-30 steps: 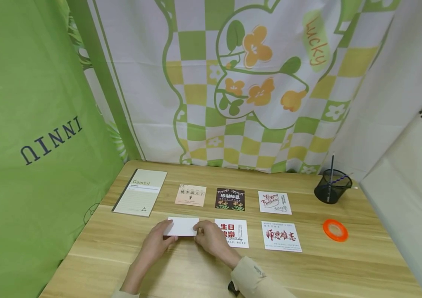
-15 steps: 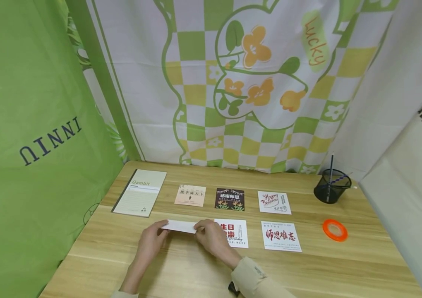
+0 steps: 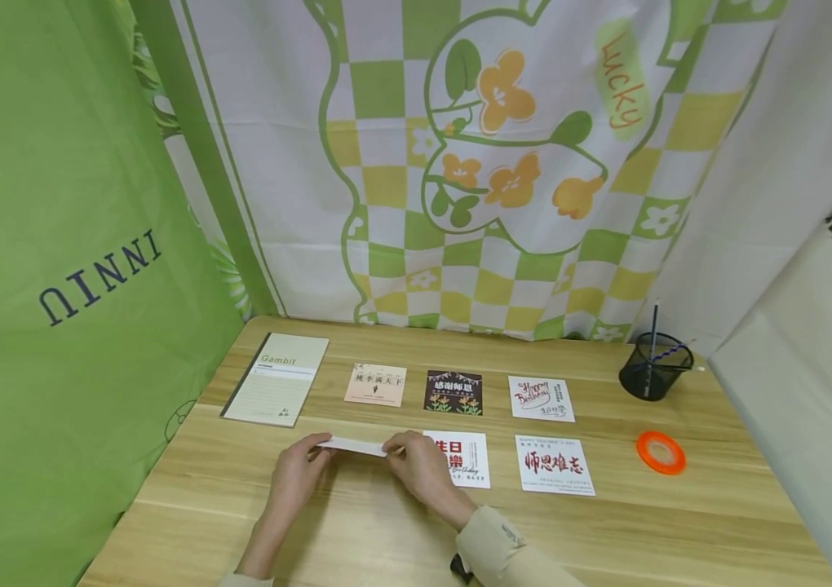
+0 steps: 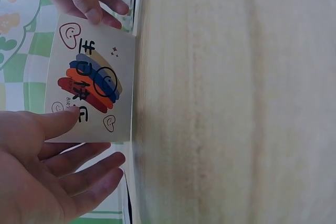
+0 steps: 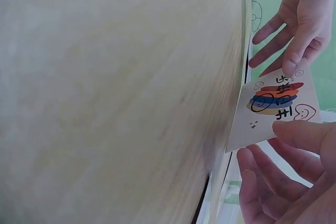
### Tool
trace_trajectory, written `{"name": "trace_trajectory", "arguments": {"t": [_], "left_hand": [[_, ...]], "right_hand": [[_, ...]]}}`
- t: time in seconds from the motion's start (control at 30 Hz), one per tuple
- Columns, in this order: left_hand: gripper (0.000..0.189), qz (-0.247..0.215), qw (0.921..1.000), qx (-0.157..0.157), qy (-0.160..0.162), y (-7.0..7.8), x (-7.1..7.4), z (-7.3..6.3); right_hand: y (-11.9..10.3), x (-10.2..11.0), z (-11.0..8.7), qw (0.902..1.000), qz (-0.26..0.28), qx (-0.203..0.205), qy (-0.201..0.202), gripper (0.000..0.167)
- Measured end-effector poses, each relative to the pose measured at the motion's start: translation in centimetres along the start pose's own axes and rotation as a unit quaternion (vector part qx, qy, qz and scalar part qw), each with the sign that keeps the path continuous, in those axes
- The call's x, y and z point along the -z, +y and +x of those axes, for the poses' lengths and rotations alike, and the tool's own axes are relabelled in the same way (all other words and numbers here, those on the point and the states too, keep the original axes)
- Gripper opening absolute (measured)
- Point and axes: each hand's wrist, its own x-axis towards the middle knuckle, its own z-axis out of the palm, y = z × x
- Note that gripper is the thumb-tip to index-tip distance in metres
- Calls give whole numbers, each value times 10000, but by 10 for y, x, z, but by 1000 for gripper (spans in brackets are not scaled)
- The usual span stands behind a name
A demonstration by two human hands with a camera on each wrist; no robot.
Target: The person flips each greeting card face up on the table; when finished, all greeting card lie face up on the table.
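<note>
A birthday card [image 3: 354, 446] is stretched between both hands over the near left part of the table; from the head view it looks like a thin white strip. Its printed face, with coloured stripes, dark characters and small hearts, shows on the card [image 4: 89, 80] in the left wrist view. My left hand [image 3: 297, 473] pinches one side edge, thumb on the printed face. The opposite edge is pinched by my right hand [image 3: 419, 469]. Beside that hand lies a white card with red characters [image 3: 471, 461], partly covered by it.
Behind lie a peach card [image 3: 376, 385], a black card [image 3: 453, 393] and a Happy Birthday card [image 3: 542, 399]. Further right are a red-lettered card [image 3: 555, 465], an orange tape roll [image 3: 661, 453] and a black mesh pen cup [image 3: 652, 375]. A Gambit notebook [image 3: 276, 381] sits at left.
The held card has tilted, so its broad white face has narrowed to a strip in the head view. My left hand has turned with it; the right hand has barely moved.
</note>
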Motion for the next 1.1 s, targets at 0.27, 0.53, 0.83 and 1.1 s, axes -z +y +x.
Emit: {"name": "trace_trajectory", "arguments": {"t": [0.27, 0.53, 0.83, 1.1], "left_hand": [[20, -313, 9993, -153, 104, 0, 0, 1], [19, -418, 9986, -263, 207, 1, 0, 0], [20, -444, 9986, -166, 216, 0, 1, 2], [12, -746, 9960, -405, 280, 0, 3, 4]], "right_hand": [[0, 0, 0, 9999, -40, 23, 99, 12], [2, -2, 1, 9984, -298, -105, 460, 9], [2, -1, 0, 9987, -185, -126, 452, 7], [2, 0, 0, 9994, -154, -232, 183, 6]]}}
